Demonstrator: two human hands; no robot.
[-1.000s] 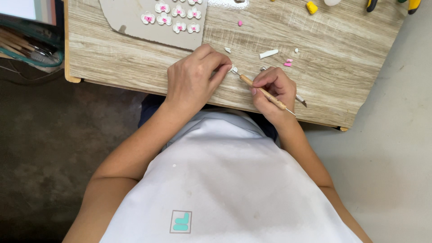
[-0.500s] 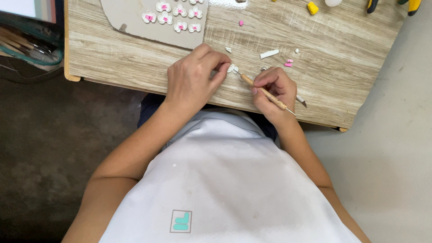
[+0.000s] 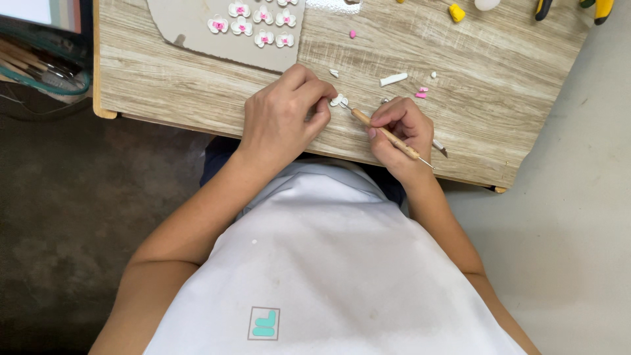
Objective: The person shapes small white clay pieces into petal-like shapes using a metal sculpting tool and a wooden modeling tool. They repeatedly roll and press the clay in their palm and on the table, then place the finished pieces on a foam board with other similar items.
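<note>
My left hand [image 3: 284, 117] pinches a small white clay flower piece [image 3: 338, 100] between thumb and forefinger, just above the wooden table [image 3: 197, 92]. My right hand [image 3: 401, 131] grips a thin wooden-handled sculpting tool [image 3: 384, 133], its metal tip touching the white piece. A grey board [image 3: 197, 29] at the table's far side carries several finished white flowers with pink centres [image 3: 253, 23].
Loose clay bits lie near my hands: a white roll [image 3: 393, 79], pink scraps [image 3: 420, 94] and a pink dot [image 3: 352, 33]. A yellow lump [image 3: 456, 12] and yellow-handled tools [image 3: 601, 9] sit at the far right. A bin of tools [image 3: 39, 66] stands left of the table.
Both hands stay in place. The tool tip has shifted slightly against the white piece held in my left fingers.
</note>
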